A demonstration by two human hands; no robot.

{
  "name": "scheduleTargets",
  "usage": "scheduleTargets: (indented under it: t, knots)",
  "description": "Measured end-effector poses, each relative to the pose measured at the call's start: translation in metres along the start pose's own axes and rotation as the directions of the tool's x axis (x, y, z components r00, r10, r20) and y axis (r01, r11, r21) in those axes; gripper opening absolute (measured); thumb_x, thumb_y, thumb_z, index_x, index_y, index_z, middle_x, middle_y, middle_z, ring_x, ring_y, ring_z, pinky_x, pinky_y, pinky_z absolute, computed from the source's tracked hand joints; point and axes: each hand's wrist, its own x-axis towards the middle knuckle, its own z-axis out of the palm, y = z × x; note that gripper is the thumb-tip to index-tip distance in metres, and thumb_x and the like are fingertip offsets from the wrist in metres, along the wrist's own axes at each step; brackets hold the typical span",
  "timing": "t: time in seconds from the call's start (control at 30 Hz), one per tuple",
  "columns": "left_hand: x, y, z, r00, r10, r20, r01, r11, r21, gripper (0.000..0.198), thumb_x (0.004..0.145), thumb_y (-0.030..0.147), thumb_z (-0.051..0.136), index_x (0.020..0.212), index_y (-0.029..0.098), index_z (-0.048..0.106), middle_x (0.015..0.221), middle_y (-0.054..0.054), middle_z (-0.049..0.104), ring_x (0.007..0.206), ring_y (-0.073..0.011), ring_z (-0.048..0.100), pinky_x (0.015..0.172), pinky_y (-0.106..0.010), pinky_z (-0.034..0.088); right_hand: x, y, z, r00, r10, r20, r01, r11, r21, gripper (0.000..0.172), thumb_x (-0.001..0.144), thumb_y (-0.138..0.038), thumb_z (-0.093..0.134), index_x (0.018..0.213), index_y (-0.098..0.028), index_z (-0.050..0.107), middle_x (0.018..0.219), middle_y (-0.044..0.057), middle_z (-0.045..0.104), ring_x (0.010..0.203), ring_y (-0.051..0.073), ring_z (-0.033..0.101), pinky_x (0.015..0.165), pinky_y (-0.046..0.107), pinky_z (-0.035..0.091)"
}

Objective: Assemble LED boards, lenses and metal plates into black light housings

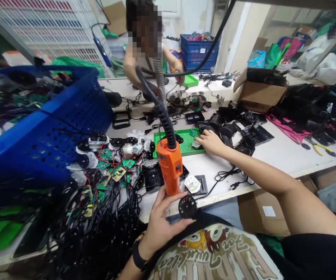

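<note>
My left hand (163, 221) is near my body, with a round black disc (187, 207) held between its thumb and fingertips. Small coloured dots show on the disc's face. Directly over those fingers hangs an orange electric screwdriver (170, 165) on a coiled black cable, its lower end hidden behind the hand. My right hand (213, 143) reaches into a shallow green tray (179, 151) of small parts. Its fingers are bent together beside a whitish, translucent piece (196, 144); what they hold is hidden. A white lamp plate with yellow squares (192, 184) lies on a dark square frame (204, 184).
Green circuit boards and wires (118, 167) pile up at left beside a big blue basket (77, 112). Black housings (226, 132) lie right of the tray. Yellow-handled pliers (321, 148) rest far right. Across the table, a person (131, 66) handles parts.
</note>
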Motion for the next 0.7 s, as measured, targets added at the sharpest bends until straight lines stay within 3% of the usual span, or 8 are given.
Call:
scheduleTargets:
  t: [0.1, 0.2, 0.23, 0.3, 0.33, 0.4, 0.53, 0.7]
  knots:
    - [0.011, 0.002, 0.003, 0.999, -0.006, 0.032, 0.005, 1.0, 0.011, 0.052, 0.076, 0.049, 0.086, 0.123, 0.03, 0.075, 0.136, -0.012, 0.061, 0.13, -0.0318, 0.061, 0.113, -0.051, 0.052, -0.008, -0.008, -0.006, 1.0, 0.011, -0.023, -0.011, 0.999, 0.034, 0.045, 0.094, -0.012, 0.042, 0.133, -0.012, 0.066, 0.122, 0.022, 0.071, 0.115, 0.034, 0.052, 0.098, 0.048, 0.037]
    - [0.023, 0.008, 0.01, 0.997, -0.009, 0.074, 0.009, 1.0, 0.008, 0.053, 0.075, 0.047, 0.087, 0.124, 0.03, 0.074, 0.133, -0.012, 0.062, 0.131, -0.0314, 0.06, 0.115, -0.052, 0.05, -0.03, -0.032, -0.025, 0.994, 0.031, -0.109, -0.01, 0.982, 0.189, 0.046, 0.101, -0.026, 0.041, 0.143, -0.016, 0.057, 0.147, 0.018, 0.059, 0.128, 0.034, 0.05, 0.108, 0.053, 0.039]
    - [0.027, 0.01, 0.014, 0.996, -0.003, 0.087, 0.003, 1.0, 0.006, 0.054, 0.075, 0.046, 0.088, 0.124, 0.03, 0.074, 0.132, -0.012, 0.062, 0.131, -0.0308, 0.06, 0.115, -0.051, 0.051, -0.039, -0.043, -0.033, 0.984, 0.035, -0.173, 0.045, 0.9, 0.435, 0.046, 0.103, -0.036, 0.042, 0.144, -0.02, 0.055, 0.147, 0.015, 0.06, 0.131, 0.031, 0.052, 0.111, 0.052, 0.04]
    - [0.034, 0.014, 0.021, 0.995, 0.018, 0.099, -0.018, 1.0, 0.002, 0.056, 0.073, 0.043, 0.09, 0.124, 0.029, 0.073, 0.135, -0.012, 0.061, 0.129, -0.0296, 0.061, 0.114, -0.05, 0.052, -0.057, -0.069, -0.049, 0.974, -0.004, -0.224, 0.196, 0.507, 0.84, 0.054, 0.104, -0.055, 0.035, 0.152, -0.031, 0.044, 0.148, 0.008, 0.06, 0.129, 0.027, 0.059, 0.11, 0.05, 0.047]
    - [0.037, 0.015, 0.025, 0.995, 0.017, 0.093, -0.018, 1.0, 0.005, 0.055, 0.073, 0.042, 0.091, 0.123, 0.028, 0.074, 0.138, -0.012, 0.059, 0.13, -0.0294, 0.061, 0.115, -0.049, 0.052, -0.064, -0.082, -0.056, 0.97, -0.025, -0.243, 0.239, 0.309, 0.921, 0.063, 0.099, -0.067, 0.039, 0.153, -0.035, 0.041, 0.148, 0.006, 0.059, 0.128, 0.027, 0.061, 0.107, 0.05, 0.051]
    - [0.039, 0.015, 0.032, 0.997, 0.013, 0.082, -0.014, 1.0, 0.008, 0.053, 0.073, 0.039, 0.091, 0.122, 0.026, 0.073, 0.14, -0.011, 0.056, 0.133, -0.0296, 0.059, 0.117, -0.05, 0.05, -0.071, -0.105, -0.066, 0.973, 0.009, -0.232, 0.229, 0.119, 0.966, 0.068, 0.088, -0.071, 0.06, 0.146, -0.038, 0.046, 0.142, 0.005, 0.062, 0.125, 0.027, 0.064, 0.104, 0.05, 0.056]
    - [0.031, 0.012, 0.038, 0.999, -0.027, 0.045, 0.023, 0.996, 0.087, 0.049, 0.079, 0.033, 0.086, 0.124, 0.023, 0.07, 0.145, -0.012, 0.052, 0.138, -0.0289, 0.054, 0.119, -0.053, 0.046, -0.061, -0.125, -0.065, 0.957, 0.212, -0.196, 0.177, 0.107, 0.978, 0.041, 0.086, -0.055, 0.073, 0.12, -0.034, 0.061, 0.116, 0.002, 0.069, 0.104, 0.022, 0.07, 0.097, 0.048, 0.061]
    - [0.02, 0.006, 0.033, 0.999, -0.048, 0.007, 0.046, 0.986, 0.158, 0.046, 0.082, 0.031, 0.084, 0.125, 0.023, 0.067, 0.143, -0.012, 0.056, 0.135, -0.0277, 0.056, 0.116, -0.055, 0.048, -0.045, -0.121, -0.049, 0.851, 0.399, -0.343, 0.257, 0.254, 0.933, 0.049, 0.083, -0.068, 0.069, 0.116, -0.033, 0.062, 0.119, 0.002, 0.066, 0.108, 0.024, 0.069, 0.088, 0.05, 0.064]
